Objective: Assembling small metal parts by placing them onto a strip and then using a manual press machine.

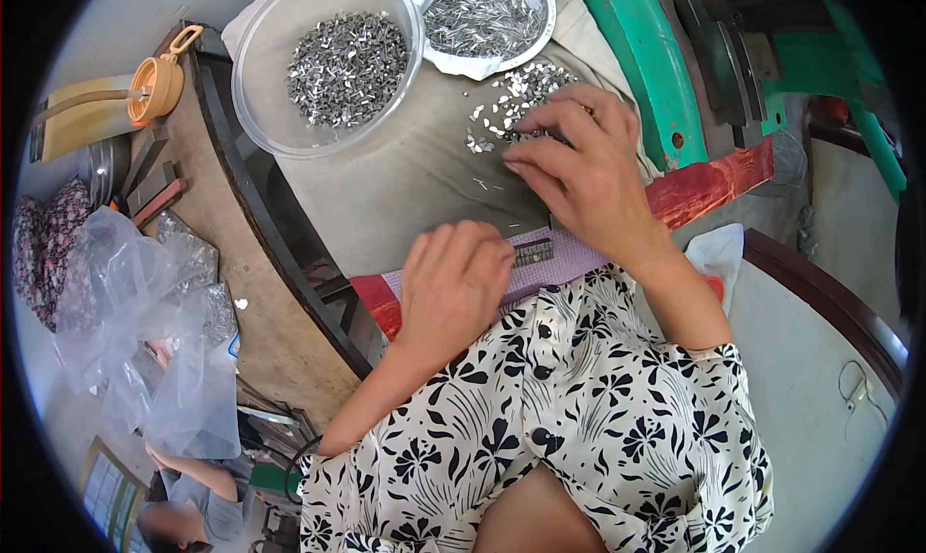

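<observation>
My left hand [455, 281] is curled at the near edge of the work surface, its fingertips at the left end of a small dark slotted metal block [533, 253]. The block lies on a lilac checked cloth [569, 265]. What those fingers hold is hidden. My right hand [590, 162] is over a loose pile of small shiny metal pieces [526, 88], thumb and forefinger close together as in a pinch. Anything between them is too small to make out. A few thin metal pins [489, 184] lie on the grey cloth [405, 196] between my hands.
A clear plastic tub [253, 119] of small metal bits stands at the far left. Beside it is a round metal bowl [551, 24] of thin pins. A green machine frame [632, 56] rises on the right. Plastic bags [193, 399] and another person [207, 495] are at left.
</observation>
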Available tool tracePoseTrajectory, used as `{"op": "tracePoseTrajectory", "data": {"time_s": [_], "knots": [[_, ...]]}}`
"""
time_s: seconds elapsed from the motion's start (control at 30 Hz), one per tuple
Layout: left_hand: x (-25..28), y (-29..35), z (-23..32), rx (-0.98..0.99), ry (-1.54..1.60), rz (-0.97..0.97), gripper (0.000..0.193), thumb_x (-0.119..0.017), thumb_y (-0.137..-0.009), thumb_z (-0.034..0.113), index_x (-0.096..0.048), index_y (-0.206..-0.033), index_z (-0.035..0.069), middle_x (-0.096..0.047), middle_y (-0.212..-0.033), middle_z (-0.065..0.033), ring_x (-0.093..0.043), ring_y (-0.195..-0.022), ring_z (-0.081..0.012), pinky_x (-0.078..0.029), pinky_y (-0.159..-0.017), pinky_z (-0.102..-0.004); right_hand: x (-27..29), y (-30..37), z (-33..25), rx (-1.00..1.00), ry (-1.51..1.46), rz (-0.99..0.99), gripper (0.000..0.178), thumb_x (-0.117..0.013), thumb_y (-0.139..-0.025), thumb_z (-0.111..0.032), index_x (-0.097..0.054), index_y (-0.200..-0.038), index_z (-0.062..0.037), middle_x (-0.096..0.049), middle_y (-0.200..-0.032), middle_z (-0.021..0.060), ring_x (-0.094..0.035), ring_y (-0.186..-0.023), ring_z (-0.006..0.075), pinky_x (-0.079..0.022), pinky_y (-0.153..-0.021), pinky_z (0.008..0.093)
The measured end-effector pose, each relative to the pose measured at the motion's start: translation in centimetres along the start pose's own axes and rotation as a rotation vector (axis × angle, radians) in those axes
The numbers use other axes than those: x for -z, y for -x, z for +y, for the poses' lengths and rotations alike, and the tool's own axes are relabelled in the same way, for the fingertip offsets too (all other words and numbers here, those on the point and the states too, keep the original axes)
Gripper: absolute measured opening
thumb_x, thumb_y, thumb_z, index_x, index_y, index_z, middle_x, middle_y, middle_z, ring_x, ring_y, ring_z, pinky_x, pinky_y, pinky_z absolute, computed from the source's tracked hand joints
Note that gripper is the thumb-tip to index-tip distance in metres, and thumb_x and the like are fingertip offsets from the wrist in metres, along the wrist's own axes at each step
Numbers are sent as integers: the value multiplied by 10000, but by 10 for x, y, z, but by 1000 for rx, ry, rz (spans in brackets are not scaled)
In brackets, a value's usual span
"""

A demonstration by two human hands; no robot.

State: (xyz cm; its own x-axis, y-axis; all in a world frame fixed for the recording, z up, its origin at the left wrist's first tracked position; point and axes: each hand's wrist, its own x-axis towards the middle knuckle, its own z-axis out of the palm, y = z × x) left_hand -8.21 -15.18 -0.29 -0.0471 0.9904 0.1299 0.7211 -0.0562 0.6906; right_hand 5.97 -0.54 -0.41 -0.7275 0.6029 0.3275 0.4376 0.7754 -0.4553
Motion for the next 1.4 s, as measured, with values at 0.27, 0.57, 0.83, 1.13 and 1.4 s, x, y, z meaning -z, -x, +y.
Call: {"op": "tracePoseTrajectory", "data": {"time_s": [0.27,0.57,0.83,1.13,1.4], "knots": [[14,-19,-30,137,-89,45,159,-728,-782,13,-676,-931,30,-620,-1003,-76,-588,-918,-289,-465,-777,-393,-15,-20,-6,112,177,-97,154,-797,-716,-143,-720,-849,-138,-636,-1072,-38,-527,-1190,254,-359,-1000,449],[20,-8,-29,272,56,115,162,-730,-794,-10,-678,-943,24,-636,-1021,-103,-613,-973,-289,-489,-838,-361,-8,-11,-5,84,68,-120,141,-811,-715,-199,-710,-778,-124,-641,-1076,-42,-523,-1174,253,-317,-983,460],[7,-15,-30,167,-116,134,181,-769,-743,11,-692,-902,46,-629,-973,-68,-589,-876,-274,-476,-770,-376,-6,-5,-9,-59,53,-107,130,-811,-708,-165,-714,-781,-119,-630,-1092,-5,-505,-1180,279,-303,-992,455],[13,-1,-11,-50,34,-32,185,-768,-720,53,-675,-877,87,-636,-955,-28,-600,-841,-240,-444,-729,-360,2,10,-6,-108,85,-95,123,-802,-707,-132,-725,-802,-132,-646,-1111,-9,-496,-1213,300,-300,-996,441],[-3,4,-9,-78,24,-68,155,-754,-743,81,-668,-872,81,-621,-930,-24,-597,-852,-231,-443,-745,-363,24,37,-11,23,16,-161,172,-805,-659,-161,-705,-798,-174,-653,-1080,-55,-520,-1183,275,-302,-974,436]]}}
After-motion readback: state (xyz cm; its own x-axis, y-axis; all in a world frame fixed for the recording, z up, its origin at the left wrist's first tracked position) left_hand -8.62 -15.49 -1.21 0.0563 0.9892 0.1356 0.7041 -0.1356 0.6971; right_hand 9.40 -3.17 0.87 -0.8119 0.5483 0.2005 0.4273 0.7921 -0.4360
